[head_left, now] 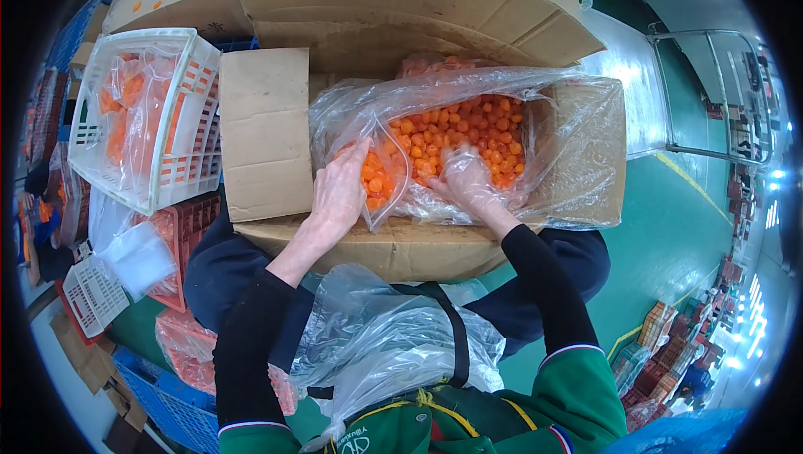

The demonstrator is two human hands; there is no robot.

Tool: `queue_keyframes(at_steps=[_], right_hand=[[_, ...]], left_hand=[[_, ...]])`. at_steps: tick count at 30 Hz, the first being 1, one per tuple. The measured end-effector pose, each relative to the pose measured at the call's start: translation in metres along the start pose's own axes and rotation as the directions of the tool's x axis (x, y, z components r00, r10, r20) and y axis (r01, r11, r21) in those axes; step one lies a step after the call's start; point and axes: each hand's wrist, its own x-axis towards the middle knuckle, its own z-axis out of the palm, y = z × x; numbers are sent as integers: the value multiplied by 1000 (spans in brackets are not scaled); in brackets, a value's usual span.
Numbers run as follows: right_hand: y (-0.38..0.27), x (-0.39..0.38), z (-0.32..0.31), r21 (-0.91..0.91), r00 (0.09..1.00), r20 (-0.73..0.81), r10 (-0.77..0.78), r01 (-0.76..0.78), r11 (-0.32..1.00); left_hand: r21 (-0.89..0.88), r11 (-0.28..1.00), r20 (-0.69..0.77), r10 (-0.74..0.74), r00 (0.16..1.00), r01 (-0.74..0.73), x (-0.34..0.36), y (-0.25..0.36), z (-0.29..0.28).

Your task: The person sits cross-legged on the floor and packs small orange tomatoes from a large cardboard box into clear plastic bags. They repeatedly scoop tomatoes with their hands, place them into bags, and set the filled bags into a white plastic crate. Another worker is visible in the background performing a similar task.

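Note:
In front of me a cardboard box [418,249], lined with clear plastic film [573,124], holds a heap of small shiny orange balls [493,124] that look like egg yolks. My left hand [341,186] grips the edge of a clear plastic bag [403,171] at the left of the heap; more orange balls [376,178] show inside this bag. My right hand [470,182], in a thin clear glove, reaches down among the loose balls. Its fingertips are blurred and partly hidden, so what they hold cannot be made out.
At the left a white plastic crate [196,111] contains bags of orange pieces, above a red crate [180,237]. A cardboard flap [266,132] stands out at the box's left side. To the right are a metal rail [711,153] and green floor [661,237].

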Motion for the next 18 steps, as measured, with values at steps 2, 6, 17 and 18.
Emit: queue_keyframes(at_steps=[2, 6, 17, 18], right_hand=[[5, 3, -4, 65, 966, 225, -127, 115, 991], [8, 2, -12, 241, 948, 278, -159, 91, 966], [45, 9, -9, 834, 866, 500, 21, -488, 257], [45, 8, -9, 852, 876, 481, 35, -476, 217]], left_hand=[[5, 1000, -21, 19, 1000, -19, -2, -1, 2], [-4, 1000, -20, 28, 999, -29, -1, -1, 1], [14, 1000, -3, 7, 1000, -7, -2, -2, 1], [13, 1000, 4, 1, 1000, -1, -2, -1, 0]])
